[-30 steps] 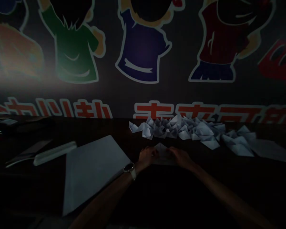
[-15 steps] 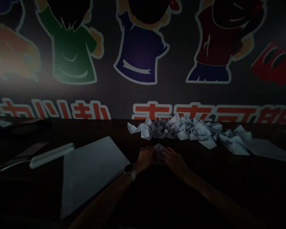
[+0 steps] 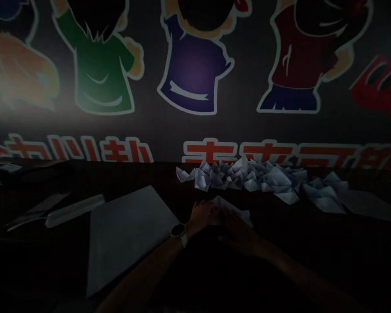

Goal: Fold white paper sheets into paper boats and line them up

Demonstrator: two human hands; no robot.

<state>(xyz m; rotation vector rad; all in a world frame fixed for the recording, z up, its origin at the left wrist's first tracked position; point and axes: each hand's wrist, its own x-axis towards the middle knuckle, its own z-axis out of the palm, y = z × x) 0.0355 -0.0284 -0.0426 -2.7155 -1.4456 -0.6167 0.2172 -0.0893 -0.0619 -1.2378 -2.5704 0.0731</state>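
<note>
A small folded sheet of paper (image 3: 230,205) lies on the dark table under both hands, one corner pointing away and another sticking out to the right. My left hand (image 3: 202,216), with a watch at the wrist, has its fingers curled down on the paper's left side. Flat across the paper's middle rests my right hand (image 3: 243,232), its fingers stretched out and the thumb apart. Deep shadow hides the fingertips and part of the folds. Just beyond is a heap of folded paper boats (image 3: 247,176).
A large stack of white paper (image 3: 127,239) lies left of my left arm. Farther left are a long pale object (image 3: 76,211) and a dim flat item (image 3: 45,206). A loose sheet (image 3: 369,205) lies at right. Behind the table stands a wall with painted figures (image 3: 195,74).
My right hand has shifted from the paper's right edge, flattened and turned over its middle. More of the paper's right side now shows. My left hand stays nearly in place.
</note>
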